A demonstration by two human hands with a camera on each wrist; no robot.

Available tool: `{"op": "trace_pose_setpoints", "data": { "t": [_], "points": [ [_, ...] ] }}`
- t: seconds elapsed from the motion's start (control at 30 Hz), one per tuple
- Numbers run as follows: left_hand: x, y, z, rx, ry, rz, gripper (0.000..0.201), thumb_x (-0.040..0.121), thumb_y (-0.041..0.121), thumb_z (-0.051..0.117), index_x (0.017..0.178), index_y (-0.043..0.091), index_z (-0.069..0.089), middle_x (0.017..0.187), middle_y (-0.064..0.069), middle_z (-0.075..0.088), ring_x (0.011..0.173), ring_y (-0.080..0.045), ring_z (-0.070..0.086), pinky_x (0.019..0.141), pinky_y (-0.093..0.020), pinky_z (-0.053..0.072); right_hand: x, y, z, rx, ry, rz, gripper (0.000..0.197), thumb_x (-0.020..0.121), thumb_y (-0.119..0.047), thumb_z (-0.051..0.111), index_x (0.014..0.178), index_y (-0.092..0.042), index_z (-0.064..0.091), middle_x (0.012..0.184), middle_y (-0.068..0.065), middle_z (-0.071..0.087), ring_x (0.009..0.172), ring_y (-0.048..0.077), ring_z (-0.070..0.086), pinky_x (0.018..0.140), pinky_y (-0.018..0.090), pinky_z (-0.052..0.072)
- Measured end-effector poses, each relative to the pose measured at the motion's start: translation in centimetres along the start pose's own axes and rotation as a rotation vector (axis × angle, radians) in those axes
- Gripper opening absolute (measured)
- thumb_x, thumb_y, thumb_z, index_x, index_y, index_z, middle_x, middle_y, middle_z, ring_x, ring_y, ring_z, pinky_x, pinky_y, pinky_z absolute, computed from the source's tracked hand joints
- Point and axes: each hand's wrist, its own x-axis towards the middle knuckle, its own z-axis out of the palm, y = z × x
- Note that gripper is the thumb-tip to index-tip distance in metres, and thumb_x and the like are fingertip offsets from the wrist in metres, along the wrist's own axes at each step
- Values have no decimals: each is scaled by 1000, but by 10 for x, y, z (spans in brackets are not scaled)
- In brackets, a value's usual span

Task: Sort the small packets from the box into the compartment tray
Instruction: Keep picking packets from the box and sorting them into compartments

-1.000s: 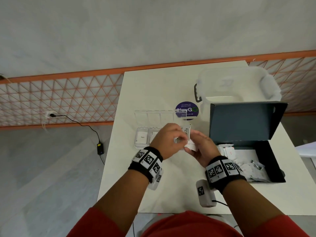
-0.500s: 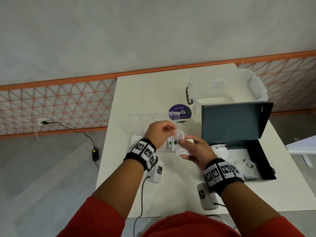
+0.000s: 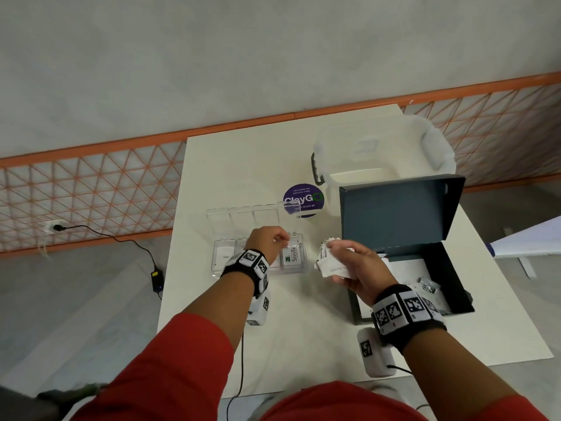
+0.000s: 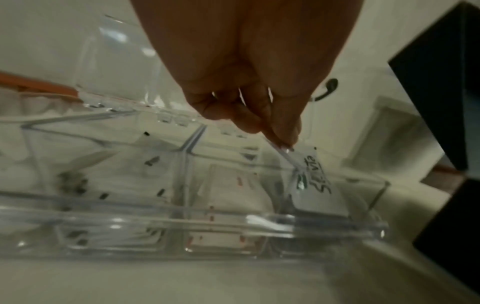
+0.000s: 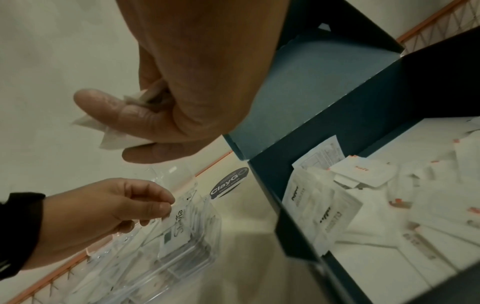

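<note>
the left hand point(image 3: 267, 243) pinches the top edge of a stevia packet point(image 3: 293, 254) between thumb and fingertips, its lower end already inside the rightmost compartment of the clear compartment tray point(image 3: 224, 270). the right hand point(image 3: 349, 262) is clenched around a bunch of packets point(image 3: 329, 267), held just right of the tray and near the open dark box point(image 3: 406, 253), where more lie loose. best to let the packet slide down flat onto those below before letting go, and not to nudge the light tray.
</note>
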Motion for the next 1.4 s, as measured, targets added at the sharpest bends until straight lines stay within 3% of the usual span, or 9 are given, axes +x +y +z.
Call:
{"op": "trace_pose_setpoints", "data": {
  "t": [0.13, 0.23, 0.53, 0.67, 0.8, 0.9, 1.1, 1.27, 1.4],
  "points": [
    [2, 4, 12, 410, 5, 243, 15, 91, 23, 59, 98, 23, 72, 109, 1, 63, 98, -20, 58, 88, -35, 46, 1, -2, -7, 7, 16, 6, 7, 91, -18, 68, 94, -18, 75, 94, -5, 75, 82, 20, 72, 51, 24, 53],
    [1, 5, 19, 674, -49, 337, 22, 93, 30, 52, 104, 31, 71, 115, 5, 59, 105, -21, 51, 90, -37, 39, 2, -4, -11, 2, 17, 13, 7, 91, -19, 69, 92, -19, 76, 94, -4, 75, 81, 18, 72, 51, 25, 53],
    [0, 6, 31, 855, -50, 303, 25, 95, 38, 47, 110, 43, 67, 116, 14, 60, 108, -22, 44, 84, -39, 28, 11, -5, -19, 56, -70, 80, 31, 91, -4, 52, 94, -20, 78, 104, 2, 73, 90, 23, 71, 57, 28, 56],
    [-4, 8, 29, 638, 20, 225, 21, 92, 36, 53, 103, 35, 70, 101, 10, 68, 105, -21, 47, 82, -38, 28, 14, -4, -16, 52, -94, 101, 38, 89, 3, 46, 97, -17, 77, 110, 1, 71, 91, 25, 72, 58, 29, 58],
    [-15, 5, 11, 381, 83, 182, 16, 92, 33, 55, 97, 28, 68, 110, 11, 65, 103, -18, 52, 87, -36, 36, 17, -2, -10, 25, -104, 87, 30, 91, 6, 52, 98, -13, 74, 105, -6, 72, 85, 22, 73, 57, 29, 59],
    [-27, 8, -6, 19, 132, 151, 8, 89, 30, 61, 88, 25, 67, 98, 12, 62, 82, -3, 55, 76, -23, 44, 19, 2, -5, 17, -106, 76, 24, 89, 6, 60, 97, -12, 74, 97, -8, 75, 83, 23, 75, 57, 29, 59],
    [-54, 26, -18, -317, -59, 96, 20, 77, 29, 78, 95, 25, 69, 83, 13, 65, 59, 8, 52, 59, -7, 42, 20, 8, 15, -29, -132, 74, 23, 84, -1, 73, 100, -16, 73, 90, 2, 76, 79, 22, 75, 59, 27, 58],
    [-60, 27, -21, -466, -4, 50, 19, 77, 9, 77, 85, 23, 67, 78, 8, 68, 67, 3, 63, 66, -15, 51, 17, 15, 28, -27, -183, 63, 28, 81, 3, 74, 101, -17, 72, 91, 6, 75, 79, 21, 74, 58, 25, 57],
    [-62, 22, -29, -539, -12, 27, 23, 83, 1, 68, 83, 24, 66, 77, 6, 72, 70, -9, 70, 59, -23, 55, 16, 19, 32, -35, -176, 39, 31, 83, 10, 69, 98, -17, 70, 90, 6, 76, 77, 20, 74, 57, 25, 56]
  ]
}}
